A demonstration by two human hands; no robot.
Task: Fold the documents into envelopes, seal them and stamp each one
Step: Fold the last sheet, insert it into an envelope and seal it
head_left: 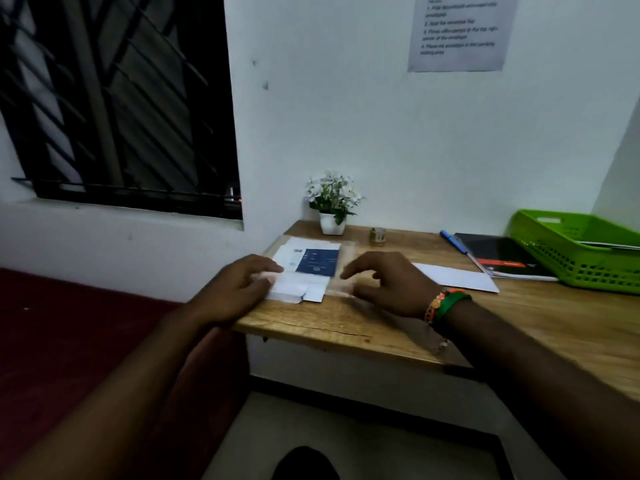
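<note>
The left hand (239, 289) pinches the documents' (304, 271) left edge, their long axis running near-far, while the right hand (388, 285) hovers relaxed just right

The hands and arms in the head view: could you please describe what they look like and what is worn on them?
Both forearms are bare, with no sleeves showing. The left hand wears nothing visible. The right hand has a green band round the wrist, alongside an orange beaded bracelet. No gloves or rings can be made out.

Blurred fingertips (266, 275) of left hand (239, 289); wall notice (457, 32) unreadable.
</note>
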